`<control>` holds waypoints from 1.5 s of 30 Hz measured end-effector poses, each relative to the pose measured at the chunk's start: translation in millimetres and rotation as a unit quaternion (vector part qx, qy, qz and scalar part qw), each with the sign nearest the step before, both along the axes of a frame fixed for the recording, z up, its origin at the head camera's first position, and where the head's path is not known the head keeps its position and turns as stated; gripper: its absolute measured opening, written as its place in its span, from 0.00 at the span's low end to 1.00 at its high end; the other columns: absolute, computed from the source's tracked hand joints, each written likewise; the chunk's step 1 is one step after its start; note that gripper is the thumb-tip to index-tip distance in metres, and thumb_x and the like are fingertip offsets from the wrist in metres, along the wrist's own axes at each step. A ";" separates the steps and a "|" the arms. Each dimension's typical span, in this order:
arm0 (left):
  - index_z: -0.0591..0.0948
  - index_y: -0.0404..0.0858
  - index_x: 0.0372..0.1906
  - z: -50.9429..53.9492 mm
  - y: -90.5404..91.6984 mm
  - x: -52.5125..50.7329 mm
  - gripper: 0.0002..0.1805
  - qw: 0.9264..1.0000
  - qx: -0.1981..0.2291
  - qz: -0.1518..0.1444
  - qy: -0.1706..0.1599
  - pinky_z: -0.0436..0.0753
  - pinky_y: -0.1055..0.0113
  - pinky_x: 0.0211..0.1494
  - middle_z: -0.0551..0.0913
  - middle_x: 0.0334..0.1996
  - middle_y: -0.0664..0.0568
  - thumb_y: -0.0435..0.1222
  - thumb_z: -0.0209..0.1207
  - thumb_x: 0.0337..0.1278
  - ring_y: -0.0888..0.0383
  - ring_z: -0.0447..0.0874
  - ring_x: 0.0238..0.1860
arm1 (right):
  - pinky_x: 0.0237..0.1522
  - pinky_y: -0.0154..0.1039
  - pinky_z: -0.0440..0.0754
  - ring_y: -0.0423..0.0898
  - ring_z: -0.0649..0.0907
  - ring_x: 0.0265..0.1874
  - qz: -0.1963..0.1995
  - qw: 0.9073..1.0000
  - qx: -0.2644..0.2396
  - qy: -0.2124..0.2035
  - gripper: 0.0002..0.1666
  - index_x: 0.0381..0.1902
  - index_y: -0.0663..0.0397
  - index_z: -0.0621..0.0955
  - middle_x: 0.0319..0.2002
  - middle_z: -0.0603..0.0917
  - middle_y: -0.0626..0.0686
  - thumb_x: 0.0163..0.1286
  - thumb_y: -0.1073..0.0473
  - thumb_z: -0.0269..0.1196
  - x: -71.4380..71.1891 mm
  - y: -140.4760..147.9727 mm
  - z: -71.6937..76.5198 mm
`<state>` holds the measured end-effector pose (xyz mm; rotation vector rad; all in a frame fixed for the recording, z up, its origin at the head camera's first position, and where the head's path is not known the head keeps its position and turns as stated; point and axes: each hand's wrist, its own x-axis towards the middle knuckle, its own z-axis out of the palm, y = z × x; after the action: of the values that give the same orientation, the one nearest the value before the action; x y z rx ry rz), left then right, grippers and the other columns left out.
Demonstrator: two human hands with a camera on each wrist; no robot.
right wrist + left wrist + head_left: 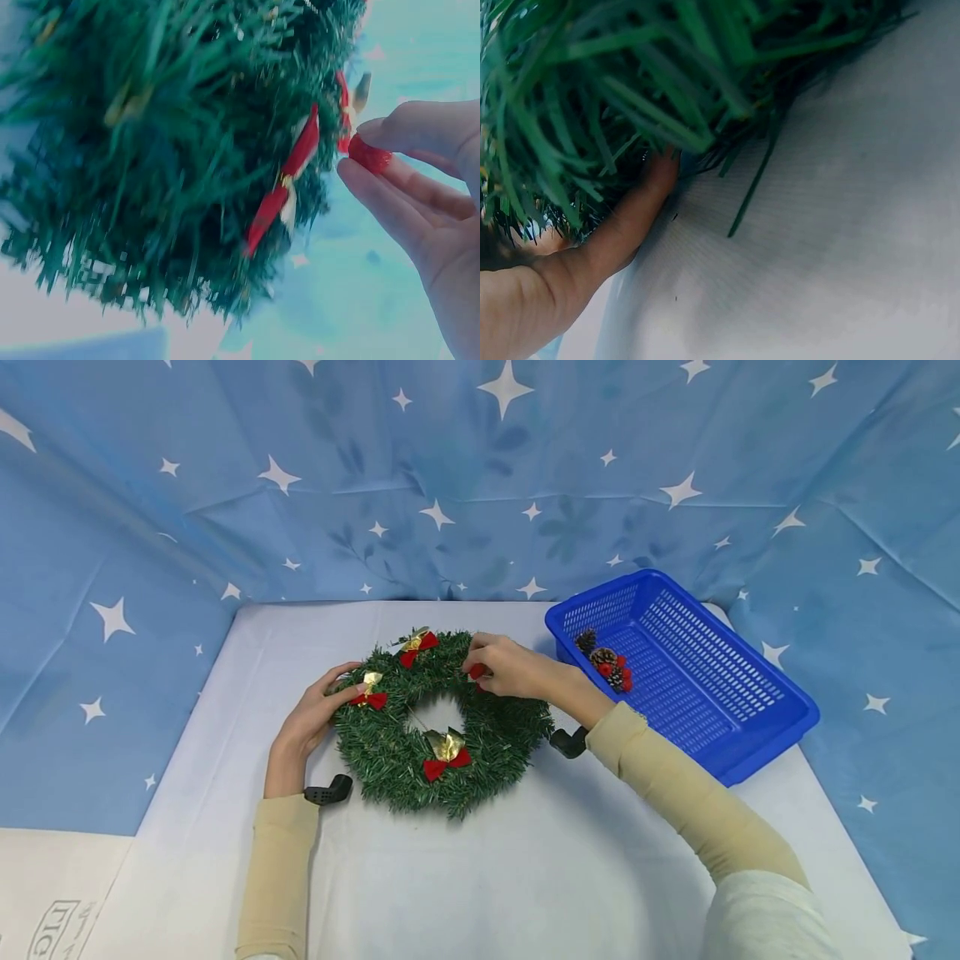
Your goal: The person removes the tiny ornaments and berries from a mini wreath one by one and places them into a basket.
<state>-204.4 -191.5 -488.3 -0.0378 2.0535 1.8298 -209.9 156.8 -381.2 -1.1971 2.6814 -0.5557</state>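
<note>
A green artificial wreath (420, 793) lies on the white tablecloth, trimmed with red and gold bows (447, 755). My left hand (311, 710) grips its left rim beside one bow. In the left wrist view a finger (634, 210) reaches in under the green needles. Over the wreath's upper right part, my right hand (506, 666) pinches a small red textured berry (370, 154) between thumb and fingertips. The right wrist view shows the berry close to the wreath's needles, near a red bow (285, 180). Whether it touches them I cannot tell.
To the right stands a blue plastic basket (720, 668) with slotted walls. At its left end lie pine cones (602, 657) and red berries (626, 679). A blue star-printed curtain (450, 468) encloses the back and sides. Dark wrist-camera mounts (330, 790) stick out beside both wrists.
</note>
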 end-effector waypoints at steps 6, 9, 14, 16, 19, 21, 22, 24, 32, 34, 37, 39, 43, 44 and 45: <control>0.61 0.49 0.81 0.5 -0.6 1.7 0.39 1.000 0.000 0.002 -0.002 0.42 0.25 0.77 0.34 0.83 0.40 0.47 0.63 0.71 0.35 0.30 0.83 | 0.44 0.42 0.88 0.55 0.86 0.42 -0.019 1.000 -0.015 0.000 0.12 0.48 0.67 0.87 0.46 0.81 0.63 0.66 0.72 0.68 -3.2 21.1 4.1; 0.61 0.49 0.81 -0.3 -1.1 2.0 0.39 1.000 0.001 0.004 -0.002 0.43 0.25 0.77 0.35 0.83 0.40 0.47 0.63 0.71 0.35 0.31 0.83 | 0.43 0.43 0.88 0.55 0.87 0.42 -0.034 0.999 -0.019 0.001 0.12 0.48 0.67 0.87 0.46 0.81 0.63 0.66 0.72 0.68 -4.3 31.6 6.7; 0.61 0.49 0.81 -1.7 -2.1 2.5 0.39 1.000 0.002 0.005 -0.002 0.42 0.25 0.77 0.37 0.83 0.40 0.47 0.63 0.71 0.36 0.31 0.83 | 0.44 0.45 0.89 0.55 0.87 0.43 -0.058 0.998 -0.022 -0.009 0.13 0.49 0.67 0.87 0.47 0.81 0.62 0.66 0.73 0.67 -3.3 47.7 12.1; 0.61 0.49 0.81 -2.2 -2.4 2.6 0.40 1.000 0.003 0.003 -0.003 0.42 0.26 0.77 0.36 0.84 0.40 0.47 0.63 0.71 0.36 0.30 0.83 | 0.46 0.46 0.89 0.56 0.87 0.44 -0.066 0.997 -0.025 -0.014 0.14 0.50 0.68 0.87 0.47 0.80 0.63 0.67 0.73 0.66 -3.2 53.8 13.8; 0.60 0.49 0.82 -2.7 -3.6 2.3 0.40 1.000 0.001 0.001 -0.004 0.41 0.25 0.77 0.36 0.84 0.40 0.48 0.63 0.71 0.37 0.29 0.83 | 0.47 0.48 0.89 0.57 0.87 0.44 -0.079 0.997 -0.023 -0.010 0.14 0.50 0.69 0.87 0.47 0.81 0.63 0.66 0.74 0.65 -4.0 62.9 17.1; 0.60 0.49 0.82 -2.9 -4.4 1.6 0.40 1.000 -0.001 0.002 -0.005 0.41 0.24 0.76 0.36 0.84 0.40 0.48 0.63 0.71 0.36 0.30 0.83 | 0.47 0.49 0.89 0.57 0.86 0.44 -0.086 0.996 -0.022 0.000 0.14 0.50 0.68 0.87 0.46 0.81 0.63 0.66 0.73 0.66 -4.8 68.8 20.2; 0.60 0.49 0.82 -3.0 -4.9 1.1 0.40 1.000 -0.002 0.003 -0.006 0.41 0.24 0.76 0.36 0.84 0.40 0.48 0.63 0.71 0.36 0.30 0.83 | 0.46 0.50 0.89 0.57 0.86 0.43 -0.087 0.996 -0.019 0.008 0.14 0.49 0.68 0.87 0.46 0.81 0.63 0.66 0.73 0.66 -5.7 72.0 21.7; 0.60 0.50 0.82 -2.7 -5.8 0.2 0.40 1.000 -0.003 0.004 -0.007 0.41 0.23 0.76 0.36 0.84 0.40 0.48 0.63 0.71 0.36 0.30 0.83 | 0.46 0.50 0.88 0.56 0.85 0.42 -0.094 0.995 -0.016 0.024 0.14 0.49 0.66 0.88 0.45 0.82 0.62 0.66 0.72 0.67 -7.5 78.5 25.1; 0.60 0.50 0.82 -1.8 -6.6 -2.4 0.40 1.000 -0.001 0.003 -0.006 0.40 0.24 0.76 0.36 0.84 0.40 0.47 0.63 0.71 0.36 0.30 0.83 | 0.47 0.52 0.86 0.57 0.85 0.43 -0.154 0.988 0.008 0.021 0.14 0.49 0.64 0.88 0.47 0.83 0.62 0.66 0.71 0.68 -13.3 105.8 26.0; 0.60 0.49 0.82 0.6 -5.4 -1.0 0.40 1.000 0.001 0.001 -0.006 0.40 0.24 0.76 0.36 0.84 0.40 0.47 0.63 0.71 0.36 0.29 0.83 | 0.47 0.52 0.86 0.57 0.84 0.43 -0.167 0.986 0.016 0.016 0.13 0.49 0.64 0.88 0.47 0.83 0.62 0.66 0.70 0.69 -13.4 112.3 23.6; 0.60 0.49 0.82 0.1 -4.4 -1.0 0.40 1.000 0.001 0.001 -0.007 0.40 0.24 0.76 0.36 0.83 0.40 0.47 0.63 0.71 0.36 0.29 0.83 | 0.48 0.53 0.85 0.58 0.83 0.44 -0.176 0.984 0.022 0.019 0.14 0.49 0.64 0.88 0.47 0.83 0.62 0.66 0.71 0.69 -15.1 122.9 18.9; 0.60 0.49 0.82 -0.3 -3.6 -1.3 0.40 1.000 0.002 0.002 -0.007 0.40 0.23 0.76 0.35 0.83 0.40 0.47 0.63 0.71 0.36 0.29 0.83 | 0.48 0.54 0.85 0.58 0.83 0.45 -0.180 0.983 0.026 0.018 0.14 0.50 0.64 0.88 0.47 0.83 0.62 0.66 0.71 0.69 -16.3 130.3 17.2; 0.60 0.49 0.82 -4.0 -3.1 -3.2 0.40 1.000 0.005 0.000 -0.007 0.39 0.25 0.76 0.34 0.84 0.40 0.47 0.63 0.71 0.37 0.28 0.83 | 0.48 0.56 0.84 0.61 0.83 0.46 -0.185 0.982 0.041 0.023 0.15 0.50 0.67 0.87 0.47 0.83 0.65 0.65 0.71 0.68 -19.4 144.9 10.9; 0.60 0.50 0.82 -4.2 -2.9 -3.1 0.41 1.000 0.005 0.001 -0.007 0.39 0.25 0.77 0.35 0.84 0.40 0.48 0.63 0.71 0.37 0.28 0.83 | 0.47 0.56 0.84 0.62 0.83 0.46 -0.185 0.981 0.044 0.024 0.15 0.49 0.67 0.87 0.47 0.83 0.65 0.65 0.71 0.68 -20.0 148.0 9.1; 0.60 0.50 0.82 -4.3 -2.8 -3.1 0.41 1.000 0.005 0.001 -0.006 0.39 0.25 0.77 0.35 0.84 0.40 0.48 0.64 0.71 0.37 0.28 0.83 | 0.47 0.57 0.84 0.62 0.83 0.46 -0.185 0.981 0.046 0.024 0.15 0.49 0.68 0.87 0.47 0.83 0.66 0.64 0.72 0.67 -20.7 150.8 7.0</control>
<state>-207.5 -194.3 -492.7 -0.0493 2.0369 1.8360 -230.6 307.6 -374.2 -0.6977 2.9527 -0.4455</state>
